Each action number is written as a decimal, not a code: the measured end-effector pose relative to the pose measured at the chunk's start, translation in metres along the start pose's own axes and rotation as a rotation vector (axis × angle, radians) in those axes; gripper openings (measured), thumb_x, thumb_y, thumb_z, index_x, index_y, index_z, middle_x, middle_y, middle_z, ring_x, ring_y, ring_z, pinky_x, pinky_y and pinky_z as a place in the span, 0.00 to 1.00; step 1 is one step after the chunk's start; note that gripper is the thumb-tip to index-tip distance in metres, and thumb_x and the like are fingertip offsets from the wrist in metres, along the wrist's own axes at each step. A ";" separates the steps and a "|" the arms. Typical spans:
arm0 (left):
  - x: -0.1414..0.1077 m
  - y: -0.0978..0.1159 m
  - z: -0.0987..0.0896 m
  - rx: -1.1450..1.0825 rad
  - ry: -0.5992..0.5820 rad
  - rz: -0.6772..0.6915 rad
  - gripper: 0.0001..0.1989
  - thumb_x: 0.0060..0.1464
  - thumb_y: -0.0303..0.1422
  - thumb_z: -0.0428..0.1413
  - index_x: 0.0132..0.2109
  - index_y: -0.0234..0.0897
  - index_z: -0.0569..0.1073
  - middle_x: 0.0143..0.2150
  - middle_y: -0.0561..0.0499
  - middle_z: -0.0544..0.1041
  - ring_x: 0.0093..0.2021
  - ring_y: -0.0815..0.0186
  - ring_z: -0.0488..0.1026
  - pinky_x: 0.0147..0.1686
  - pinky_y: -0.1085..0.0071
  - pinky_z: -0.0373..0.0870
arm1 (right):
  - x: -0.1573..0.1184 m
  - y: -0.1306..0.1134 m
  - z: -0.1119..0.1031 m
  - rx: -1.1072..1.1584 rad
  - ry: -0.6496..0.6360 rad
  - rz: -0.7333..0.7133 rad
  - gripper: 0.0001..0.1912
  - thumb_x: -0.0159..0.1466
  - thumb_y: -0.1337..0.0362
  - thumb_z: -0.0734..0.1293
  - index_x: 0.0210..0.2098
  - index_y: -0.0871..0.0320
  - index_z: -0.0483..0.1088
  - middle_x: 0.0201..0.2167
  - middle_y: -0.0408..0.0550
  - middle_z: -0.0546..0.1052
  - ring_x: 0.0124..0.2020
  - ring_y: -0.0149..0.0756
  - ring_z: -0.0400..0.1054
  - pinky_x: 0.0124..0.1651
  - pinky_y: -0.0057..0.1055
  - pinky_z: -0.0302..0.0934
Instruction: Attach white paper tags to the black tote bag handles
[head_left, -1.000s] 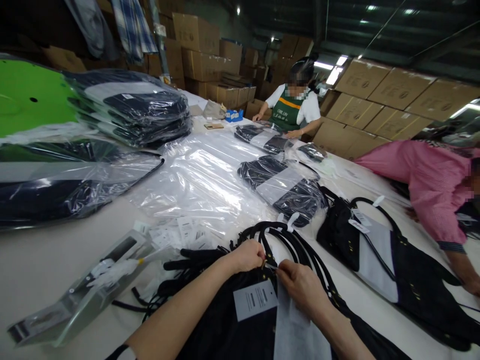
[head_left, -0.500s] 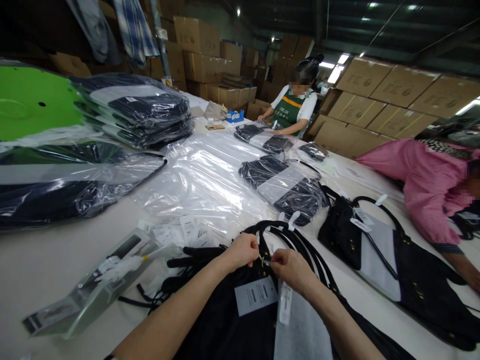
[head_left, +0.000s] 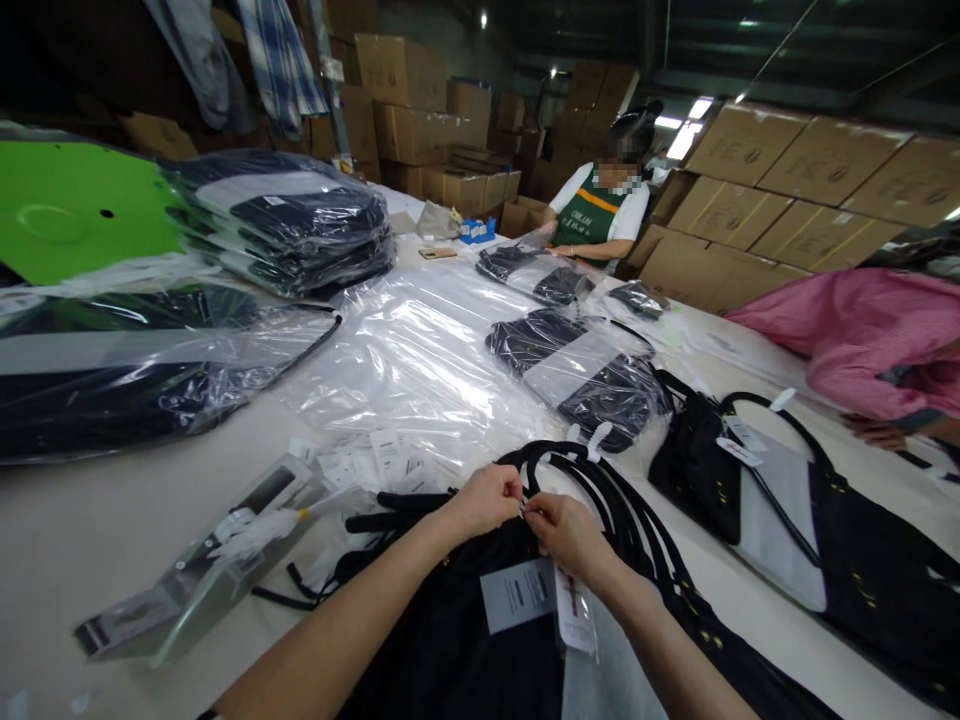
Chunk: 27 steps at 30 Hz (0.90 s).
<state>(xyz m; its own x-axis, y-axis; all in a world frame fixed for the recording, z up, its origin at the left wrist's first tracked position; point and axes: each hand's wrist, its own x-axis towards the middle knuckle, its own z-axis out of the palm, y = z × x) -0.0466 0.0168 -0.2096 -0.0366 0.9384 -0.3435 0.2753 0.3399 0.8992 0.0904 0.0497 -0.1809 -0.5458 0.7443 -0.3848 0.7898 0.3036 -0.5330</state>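
Toward the table's (head_left: 255, 440) left side a dark bag in clear plastic (head_left: 112, 385) lies flat, with a stack of wrapped bags (head_left: 289, 230) beyond it. Nearer the table's near edge stands a clear plastic holder (head_left: 199, 580), just beside a heap of white tags (head_left: 386, 455). Next, at the near edge, lies a black bag (head_left: 442, 635), its handles toward the far edge. The person's left hand (head_left: 491, 497) is over its top, fingers pinched narrow; what they hold cannot be told. A printed card (head_left: 517, 597) lies on the bag below. The right hand (head_left: 566, 530), almost touching the left, pinches a small pale piece (head_left: 524, 508) near the handle base. Farther right, another black bag (head_left: 862, 560) lies apart, and a co-worker in a pink sleeve (head_left: 847, 330) leans over the table's right side
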 end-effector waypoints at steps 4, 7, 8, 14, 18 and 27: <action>0.001 -0.002 0.000 0.032 -0.009 -0.032 0.10 0.37 0.20 0.48 0.28 0.33 0.70 0.17 0.60 0.63 0.15 0.74 0.60 0.17 0.78 0.56 | 0.002 0.005 0.002 0.050 -0.015 0.003 0.10 0.58 0.67 0.58 0.25 0.56 0.71 0.12 0.38 0.66 0.19 0.29 0.62 0.26 0.24 0.50; 0.000 -0.001 0.001 0.069 -0.034 -0.043 0.10 0.37 0.21 0.50 0.28 0.33 0.73 0.17 0.59 0.66 0.17 0.73 0.61 0.20 0.77 0.58 | 0.002 0.008 0.002 0.088 -0.025 0.023 0.10 0.58 0.66 0.58 0.25 0.56 0.70 0.12 0.38 0.66 0.19 0.29 0.63 0.26 0.24 0.51; 0.000 0.000 0.001 0.083 -0.041 -0.042 0.09 0.38 0.22 0.51 0.28 0.33 0.74 0.17 0.58 0.66 0.18 0.73 0.62 0.22 0.76 0.59 | 0.002 0.008 0.002 0.097 -0.024 0.030 0.11 0.58 0.66 0.58 0.25 0.57 0.70 0.12 0.38 0.66 0.19 0.29 0.63 0.26 0.24 0.51; 0.000 0.003 0.000 0.144 -0.057 -0.031 0.06 0.41 0.25 0.54 0.28 0.33 0.76 0.16 0.58 0.65 0.21 0.72 0.63 0.24 0.76 0.59 | 0.001 0.010 0.002 0.135 -0.026 0.043 0.11 0.57 0.67 0.58 0.23 0.57 0.69 0.12 0.39 0.66 0.19 0.29 0.61 0.26 0.24 0.51; 0.001 0.005 -0.002 0.163 -0.075 -0.025 0.06 0.39 0.25 0.55 0.28 0.33 0.76 0.20 0.57 0.69 0.24 0.71 0.64 0.25 0.77 0.60 | 0.002 0.011 0.003 0.152 -0.042 0.052 0.11 0.57 0.68 0.58 0.23 0.57 0.69 0.12 0.38 0.65 0.18 0.28 0.60 0.25 0.24 0.50; 0.005 0.009 0.000 0.256 -0.070 -0.034 0.06 0.38 0.24 0.55 0.27 0.33 0.76 0.21 0.56 0.69 0.25 0.71 0.65 0.25 0.77 0.59 | 0.002 0.012 0.003 0.194 -0.054 0.082 0.10 0.56 0.71 0.57 0.26 0.57 0.69 0.11 0.35 0.63 0.12 0.24 0.54 0.20 0.23 0.49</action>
<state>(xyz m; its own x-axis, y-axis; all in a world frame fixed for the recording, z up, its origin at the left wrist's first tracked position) -0.0447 0.0244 -0.2030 0.0143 0.9172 -0.3981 0.5094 0.3359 0.7923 0.0980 0.0526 -0.1901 -0.5004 0.7274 -0.4695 0.7664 0.1198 -0.6312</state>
